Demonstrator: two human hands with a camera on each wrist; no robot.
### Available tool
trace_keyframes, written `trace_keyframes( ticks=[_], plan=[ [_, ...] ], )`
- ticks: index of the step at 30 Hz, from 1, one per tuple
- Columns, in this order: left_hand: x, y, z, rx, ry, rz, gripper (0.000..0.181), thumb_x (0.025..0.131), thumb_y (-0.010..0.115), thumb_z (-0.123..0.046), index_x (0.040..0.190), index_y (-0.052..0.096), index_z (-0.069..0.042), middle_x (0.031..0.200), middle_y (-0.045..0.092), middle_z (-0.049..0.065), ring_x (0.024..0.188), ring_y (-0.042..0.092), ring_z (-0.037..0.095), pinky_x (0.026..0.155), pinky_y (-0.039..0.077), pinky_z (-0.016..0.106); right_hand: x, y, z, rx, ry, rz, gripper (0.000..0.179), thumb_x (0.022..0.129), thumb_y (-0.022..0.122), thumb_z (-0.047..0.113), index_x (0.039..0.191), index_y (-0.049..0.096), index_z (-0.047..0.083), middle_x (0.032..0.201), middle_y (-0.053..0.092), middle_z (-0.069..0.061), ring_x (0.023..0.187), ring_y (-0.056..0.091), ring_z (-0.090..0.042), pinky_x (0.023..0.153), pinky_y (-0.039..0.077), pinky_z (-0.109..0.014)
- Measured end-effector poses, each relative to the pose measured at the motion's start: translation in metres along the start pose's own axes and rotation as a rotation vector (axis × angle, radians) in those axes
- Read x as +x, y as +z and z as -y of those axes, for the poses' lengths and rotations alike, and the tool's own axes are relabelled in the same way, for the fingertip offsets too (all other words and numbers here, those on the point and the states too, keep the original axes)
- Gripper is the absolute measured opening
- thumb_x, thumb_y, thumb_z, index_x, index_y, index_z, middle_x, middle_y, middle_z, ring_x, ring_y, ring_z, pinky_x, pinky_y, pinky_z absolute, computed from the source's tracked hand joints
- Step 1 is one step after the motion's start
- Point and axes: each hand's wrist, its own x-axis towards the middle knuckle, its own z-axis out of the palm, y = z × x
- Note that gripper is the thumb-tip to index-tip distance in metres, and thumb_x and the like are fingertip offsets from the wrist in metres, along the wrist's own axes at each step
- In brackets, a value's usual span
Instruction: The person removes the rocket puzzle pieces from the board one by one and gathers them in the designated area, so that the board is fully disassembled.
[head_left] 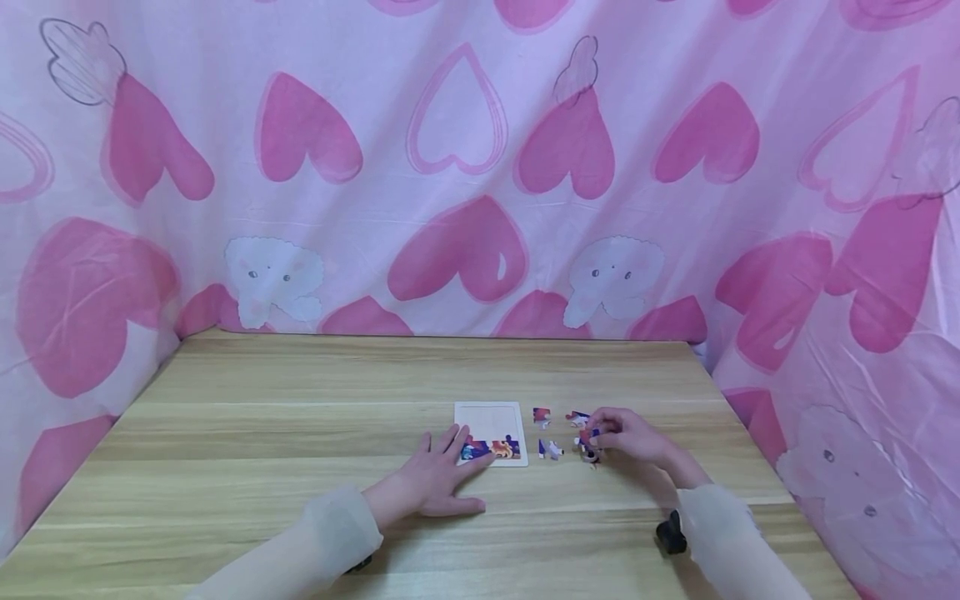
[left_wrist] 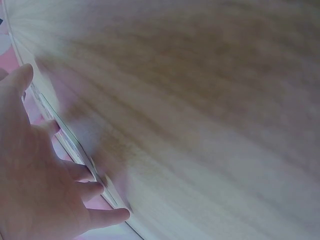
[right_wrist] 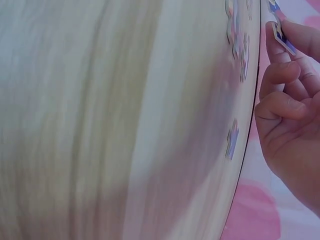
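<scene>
My left hand (head_left: 431, 482) lies with fingers spread over the lower left of a white puzzle tray (head_left: 487, 419), fingertips on its edge and pieces. Joined colourful pieces (head_left: 507, 451) fill the tray's near row; its far part shows bare white. In the left wrist view the same hand (left_wrist: 45, 165) reaches along the tray's side. My right hand (head_left: 633, 437) pinches a puzzle piece (right_wrist: 284, 41) between thumb and index finger, lifted off the table in the right wrist view. Under and beside that hand lie loose puzzle pieces (head_left: 551, 450), one (head_left: 542, 417) close to the tray's right side.
Both hands work over a wood-grain table (head_left: 300, 417). A pink curtain (head_left: 465, 250) with hearts and white animal figures hangs behind it and along both sides. A black wrist device (head_left: 671, 533) sits by the right sleeve.
</scene>
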Motion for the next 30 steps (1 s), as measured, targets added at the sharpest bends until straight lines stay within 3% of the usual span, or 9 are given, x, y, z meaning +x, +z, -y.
trace_keyframes(
  ticks=[9, 19, 25, 30],
  plan=[
    [0.000, 0.000, 0.000, -0.003, 0.000, 0.005, 0.070, 0.078, 0.030, -0.071, 0.139, 0.023, -0.037, 0.142, 0.016, 0.020, 0.128, 0.014, 0.034, 0.092, 0.020, 0.061, -0.011, -0.019, -0.017, 0.006, 0.021, -0.021, 0.019, 0.082, 0.058, 0.004, 0.098, 0.055, -0.006, 0.081, 0.059, -0.009, 0.067, 0.051, -0.016, 0.057, 0.045, -0.029],
    [0.001, 0.001, 0.000, -0.003, -0.009, 0.017, 0.070, 0.078, 0.029, -0.072, 0.139, 0.021, -0.038, 0.143, 0.014, 0.019, 0.129, 0.012, 0.033, 0.093, 0.019, 0.061, -0.026, -0.032, -0.026, -0.021, 0.131, -0.068, 0.018, 0.083, 0.056, 0.006, 0.099, 0.054, -0.002, 0.081, 0.055, -0.008, 0.069, 0.047, -0.022, 0.059, 0.044, -0.031],
    [0.001, 0.001, 0.000, -0.006, -0.011, 0.021, 0.070, 0.078, 0.028, -0.072, 0.139, 0.020, -0.038, 0.143, 0.013, 0.019, 0.129, 0.011, 0.033, 0.093, 0.018, 0.061, -0.029, -0.035, -0.034, -0.027, 0.098, -0.048, 0.019, 0.080, 0.058, 0.002, 0.098, 0.054, -0.006, 0.075, 0.050, -0.008, 0.062, 0.044, -0.018, 0.052, 0.041, -0.027],
    [0.001, 0.001, 0.001, -0.002, -0.012, 0.019, 0.070, 0.078, 0.028, -0.072, 0.139, 0.021, -0.038, 0.143, 0.014, 0.019, 0.129, 0.012, 0.033, 0.093, 0.019, 0.061, -0.027, -0.035, -0.036, -0.076, 0.117, -0.059, 0.018, 0.079, 0.059, 0.002, 0.096, 0.057, -0.004, 0.080, 0.051, -0.009, 0.065, 0.044, -0.018, 0.054, 0.040, -0.027]
  ],
)
